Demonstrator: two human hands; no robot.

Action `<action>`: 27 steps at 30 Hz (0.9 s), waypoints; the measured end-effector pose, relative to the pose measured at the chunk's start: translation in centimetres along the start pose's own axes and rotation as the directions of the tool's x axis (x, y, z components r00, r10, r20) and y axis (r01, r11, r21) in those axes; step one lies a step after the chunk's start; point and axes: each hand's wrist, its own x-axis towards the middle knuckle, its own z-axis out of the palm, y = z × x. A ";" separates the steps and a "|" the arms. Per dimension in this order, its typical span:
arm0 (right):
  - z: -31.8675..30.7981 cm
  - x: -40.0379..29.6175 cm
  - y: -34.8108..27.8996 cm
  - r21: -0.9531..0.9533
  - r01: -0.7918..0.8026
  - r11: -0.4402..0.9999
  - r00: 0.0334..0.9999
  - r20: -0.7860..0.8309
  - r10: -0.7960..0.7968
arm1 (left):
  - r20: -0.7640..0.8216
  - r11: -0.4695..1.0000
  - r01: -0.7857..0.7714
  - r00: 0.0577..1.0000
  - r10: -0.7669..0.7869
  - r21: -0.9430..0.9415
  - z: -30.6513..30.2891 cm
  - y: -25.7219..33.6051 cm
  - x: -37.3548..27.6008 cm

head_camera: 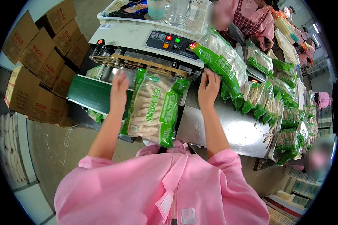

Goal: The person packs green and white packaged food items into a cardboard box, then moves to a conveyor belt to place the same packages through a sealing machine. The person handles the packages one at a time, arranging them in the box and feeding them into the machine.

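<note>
A clear plastic bag with green printed borders (152,109), filled with pale twisted dried food pieces, hangs before me with its top edge at the band sealer (155,65). My left hand (120,91) is raised beside the bag's left edge, over the green conveyor belt (95,91), holding nothing. To the right of the bag, my right hand (209,87) hovers over the metal worktop (222,129) with fingers loosely bent. Its fingertips come close to another large filled bag (222,60) leaning at the machine's right end; whether they touch it is unclear.
Several filled bags (260,98) line the worktop's right side, near a lit scale (253,76). A co-worker in a checked apron (243,18) stands across. Stacked cardboard boxes (42,64) rise at left. A white basket (155,24) with cups tops the sealer.
</note>
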 end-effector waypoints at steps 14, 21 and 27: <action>-7.4 10.6 0.1 -0.135 0.196 0.971 0.950 -0.219 -0.222 | 0.096 0.963 -0.262 0.959 0.267 -0.055 3.2 3.5 -7.4; -18.3 11.4 -8.4 0.657 -0.107 0.746 0.779 -0.411 0.474 | 0.350 0.872 -0.479 0.803 0.482 -0.102 14.1 9.7 -7.0; -17.2 0.2 -5.5 0.492 -0.355 0.795 0.808 -0.266 0.526 | 0.704 0.937 -0.137 0.627 0.333 -0.322 14.5 5.4 -7.5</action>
